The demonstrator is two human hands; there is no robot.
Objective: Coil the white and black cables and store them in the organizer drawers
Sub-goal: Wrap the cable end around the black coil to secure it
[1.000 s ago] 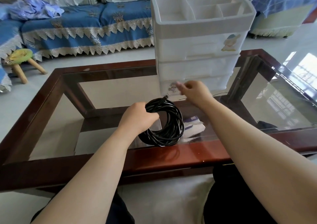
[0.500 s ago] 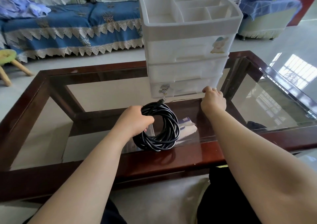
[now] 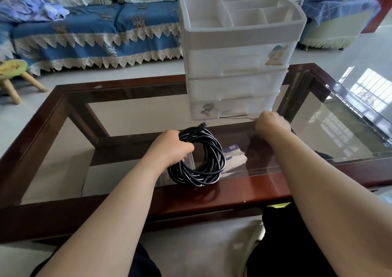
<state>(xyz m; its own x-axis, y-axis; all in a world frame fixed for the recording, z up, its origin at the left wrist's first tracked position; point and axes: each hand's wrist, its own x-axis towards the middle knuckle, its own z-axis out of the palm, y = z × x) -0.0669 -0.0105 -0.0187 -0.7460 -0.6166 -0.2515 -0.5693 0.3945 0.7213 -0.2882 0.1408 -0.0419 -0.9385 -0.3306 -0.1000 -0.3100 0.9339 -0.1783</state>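
Observation:
My left hand (image 3: 169,147) is closed around the left side of a coiled black cable (image 3: 203,170), which stands upright on the glass top of the table (image 3: 318,141). The cable's plug end (image 3: 203,124) sticks up at the top of the coil. The white organizer (image 3: 237,64) stands just behind it, its three drawers shut and its top tray open in several compartments. My right hand (image 3: 272,123) rests on the glass at the organizer's lower right corner. Its fingers pinch the end of a thin black wire tie (image 3: 235,118) lying along the organizer's base. No white cable is in view.
The table has a dark red wooden frame (image 3: 212,198). A blue and white packet (image 3: 233,155) lies under the glass behind the coil. A blue sofa (image 3: 95,35) is at the back, a small stool (image 3: 12,68) at the left, a footstool (image 3: 335,22) at the back right.
My right hand went from the cable's plug end rightward to the organizer's lower right corner and closed on the thin tie. My left hand kept hold of the coil.

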